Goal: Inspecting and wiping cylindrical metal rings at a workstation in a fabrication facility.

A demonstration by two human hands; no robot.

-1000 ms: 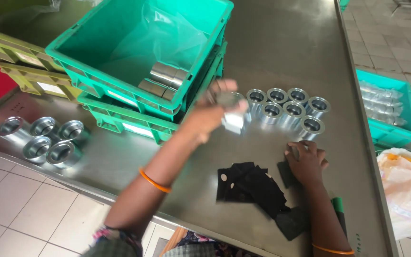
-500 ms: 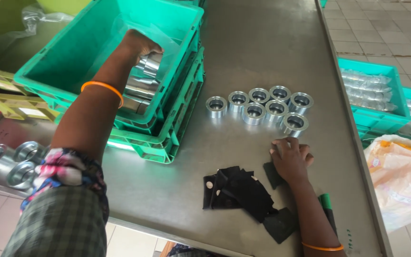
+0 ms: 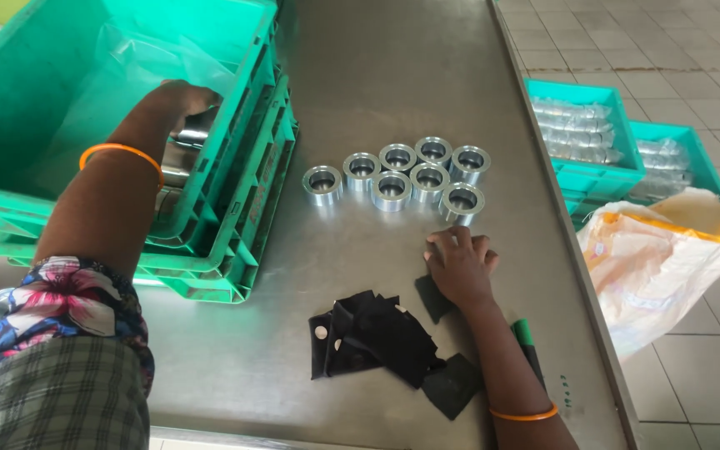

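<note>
Left hand [image 3: 183, 98] is down inside the green crate [image 3: 10, 142], fingers curled over shiny metal cylinders [image 3: 178, 154] lying along the crate's right wall; whether it actually grips one, cannot tell, the fingers are hidden past the knuckles. Orange bangle [image 3: 120, 152] on the left wrist, floral and plaid sleeve [image 3: 60, 350] lower on that arm. Clear plastic liner [image 3: 127, 75] sits inside the crate. Crate is stacked in another green crate [image 3: 243, 250], both on the steel worktop [image 3: 393, 67], left side.

Right hand [image 3: 460, 265] lies palm down on the worktop, fingers loosely bent, holding nothing, resting on the edge of a black flat piece [image 3: 432, 297]. Pile of black flat pieces [image 3: 377, 337] sits just left of the right forearm. Orange bangle [image 3: 523, 413] on the right wrist too. Green-tipped marker [image 3: 525, 335] lies beside the forearm, near the worktop's right edge.

Cluster of eight short metal rings [image 3: 410, 177] stands on the worktop just above the right hand, touching one another in two rows, the nearest ring [image 3: 462, 200] just beside the fingertips.

On the floor right of the worktop: teal bins [image 3: 585, 175] with bagged metal parts, and a white sack [image 3: 668, 258] with orange trim.
</note>
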